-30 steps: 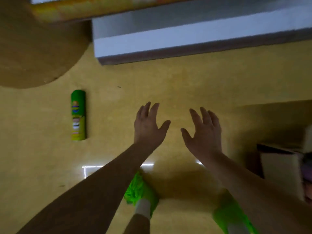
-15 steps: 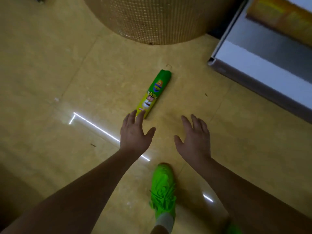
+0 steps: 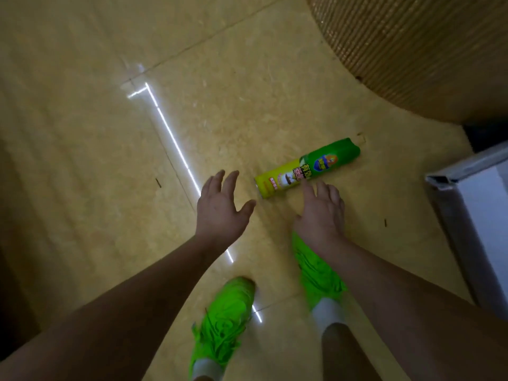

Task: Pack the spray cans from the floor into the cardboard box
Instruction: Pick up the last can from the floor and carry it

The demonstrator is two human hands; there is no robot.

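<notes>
A green and yellow spray can (image 3: 308, 167) lies on its side on the yellow floor, its green cap pointing to the upper right. My right hand (image 3: 320, 213) hovers just below it with fingers spread, one fingertip overlapping the can's yellow end. My left hand (image 3: 222, 209) is open to the left of the can's base, a short gap away. Neither hand holds anything. The cardboard box is out of view.
A large round woven-textured column base (image 3: 417, 50) fills the top right. A white shelf or cabinet corner (image 3: 472, 215) stands at the right edge. My feet in bright green shoes (image 3: 225, 320) stand below the hands. A bright light streak (image 3: 170, 138) reflects off the floor.
The view has swung round, so the can now lies just above my right hand instead of above my left. Both hands stay open and have come close to the can.
</notes>
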